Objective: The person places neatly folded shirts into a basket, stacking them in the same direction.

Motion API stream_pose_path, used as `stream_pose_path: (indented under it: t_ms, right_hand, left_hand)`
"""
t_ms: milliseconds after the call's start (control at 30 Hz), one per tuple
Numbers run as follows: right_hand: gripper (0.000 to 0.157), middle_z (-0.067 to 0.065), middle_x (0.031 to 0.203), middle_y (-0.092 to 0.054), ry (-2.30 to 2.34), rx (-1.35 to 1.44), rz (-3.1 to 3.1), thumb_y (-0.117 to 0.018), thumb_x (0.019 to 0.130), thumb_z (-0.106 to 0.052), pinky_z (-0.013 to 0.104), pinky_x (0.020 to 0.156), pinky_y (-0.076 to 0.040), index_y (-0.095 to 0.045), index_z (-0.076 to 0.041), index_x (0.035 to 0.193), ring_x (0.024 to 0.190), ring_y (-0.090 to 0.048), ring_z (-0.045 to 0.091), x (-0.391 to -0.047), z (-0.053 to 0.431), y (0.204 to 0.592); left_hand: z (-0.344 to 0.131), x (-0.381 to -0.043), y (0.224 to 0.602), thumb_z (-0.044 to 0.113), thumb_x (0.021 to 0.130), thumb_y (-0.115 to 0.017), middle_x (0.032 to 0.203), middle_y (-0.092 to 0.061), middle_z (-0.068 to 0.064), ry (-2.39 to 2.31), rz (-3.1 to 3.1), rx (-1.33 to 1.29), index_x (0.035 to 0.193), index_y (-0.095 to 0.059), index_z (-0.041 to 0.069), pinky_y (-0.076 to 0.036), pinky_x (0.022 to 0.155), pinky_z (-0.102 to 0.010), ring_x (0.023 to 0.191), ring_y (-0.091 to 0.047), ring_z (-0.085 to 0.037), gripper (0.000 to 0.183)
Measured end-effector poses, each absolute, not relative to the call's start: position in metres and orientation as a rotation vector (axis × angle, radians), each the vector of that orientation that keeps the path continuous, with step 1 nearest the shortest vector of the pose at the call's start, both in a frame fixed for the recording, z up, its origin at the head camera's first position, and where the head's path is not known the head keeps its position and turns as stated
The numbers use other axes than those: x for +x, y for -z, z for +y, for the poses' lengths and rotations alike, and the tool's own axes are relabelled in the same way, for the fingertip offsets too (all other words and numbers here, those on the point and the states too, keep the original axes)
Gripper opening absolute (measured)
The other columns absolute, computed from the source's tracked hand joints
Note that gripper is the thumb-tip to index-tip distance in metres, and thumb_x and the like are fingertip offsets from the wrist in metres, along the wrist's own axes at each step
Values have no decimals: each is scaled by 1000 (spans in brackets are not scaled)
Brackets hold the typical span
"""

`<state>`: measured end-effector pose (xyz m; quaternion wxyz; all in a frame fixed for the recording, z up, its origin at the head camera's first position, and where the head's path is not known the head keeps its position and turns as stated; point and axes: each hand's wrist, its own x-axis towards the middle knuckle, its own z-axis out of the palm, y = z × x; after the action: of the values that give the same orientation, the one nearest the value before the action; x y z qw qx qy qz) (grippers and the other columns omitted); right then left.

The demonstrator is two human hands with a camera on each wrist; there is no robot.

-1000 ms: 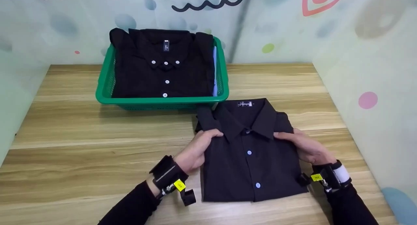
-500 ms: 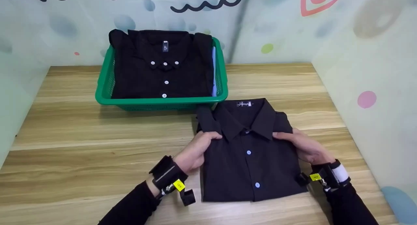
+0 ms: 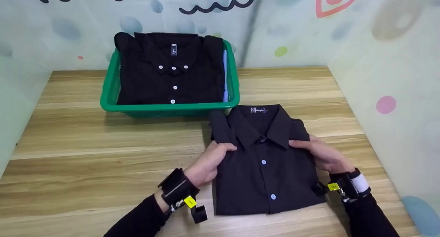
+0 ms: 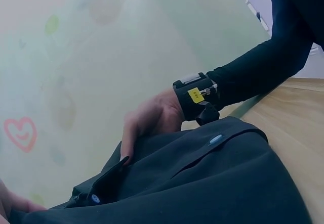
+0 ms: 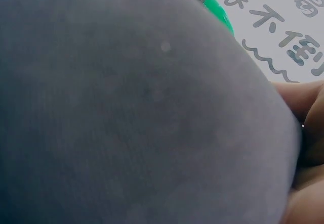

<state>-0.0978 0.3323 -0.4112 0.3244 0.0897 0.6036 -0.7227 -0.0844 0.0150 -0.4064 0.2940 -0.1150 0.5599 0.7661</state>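
Observation:
A folded black shirt (image 3: 244, 182) with pale buttons lies in front of me, its collar toward the back. My left hand (image 3: 209, 161) grips its left side just below the shoulder, thumb on top and the other fingers hidden beneath the cloth. On the opposite side my right hand (image 3: 328, 156) grips the shirt the same way, its thumb beside the collar point. The left wrist view shows the right hand (image 4: 152, 120) with its thumb pressed on the cloth. Dark fabric (image 5: 152, 113) fills most of the right wrist view, with fingers (image 5: 309, 204) at its edge.
Behind the shirt stands a green basket (image 3: 172, 107) holding another folded black shirt (image 3: 147, 84) and something light blue (image 3: 225, 75) along its right side. The shirt's collar end lies close to the basket's front right corner. Patterned walls (image 3: 288, 31) border the wooden table (image 3: 68, 134).
My left hand has shifted slightly toward me and to the right, and the shirt's left side has moved a little with it. The right hand keeps its grip in nearly the same spot.

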Motion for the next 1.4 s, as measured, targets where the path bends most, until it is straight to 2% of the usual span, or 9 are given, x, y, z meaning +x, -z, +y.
stream_pose_path:
  t_ms: [200,433,667,933,1200,1400]
  right_hand:
    - [33,16,114,-65,1911,240,1561,-61,98,-12,39,82,-55,-50,-2,129,97,-67,26,-98,334,411]
    - [34,18,116,-64,1915,239,1559,-59,99,-11,39,82,-55,-48,-2,130,99,-66,28,-97,336,410]
    - [35,19,116,-64,1929,217,1543,-58,100,-10,38,82,-55,-48,-2,132,99,-66,28,-97,338,408]
    - [23,12,111,-66,1996,124,1489,-50,101,-2,35,80,-55,-60,-8,122,95,-66,24,-96,341,404]
    - [27,13,116,-65,2012,108,1501,-53,100,-2,36,84,-54,-58,-7,127,100,-65,25,-94,341,402]
    - [35,11,118,-62,2102,105,1506,-50,99,1,36,85,-53,-48,-7,133,100,-64,24,-94,338,401]
  left_hand:
    - [16,-77,399,8,89,-58,116,-60,-16,-2073,1460,-237,131,-42,-3,-50,87,-33,98,-63,-25,46]
    - [19,-70,392,10,88,-61,124,-52,-13,-2066,1531,-199,138,-38,-3,-45,92,-32,104,-57,-23,56]
    - [19,-65,388,7,87,-60,120,-56,-13,-2096,1541,-176,131,-44,-3,-46,91,-31,100,-59,-21,48]
    - [17,-60,379,5,87,-59,107,-65,-15,-2140,1451,-131,122,-50,-4,-51,84,-32,92,-64,-22,37]
    - [15,-60,375,6,88,-59,107,-65,-15,-2155,1427,-121,121,-50,-4,-51,85,-33,93,-65,-22,36]
    - [11,-64,373,4,89,-58,109,-65,-17,-2178,1416,-89,122,-51,-5,-52,85,-34,95,-65,-24,35]
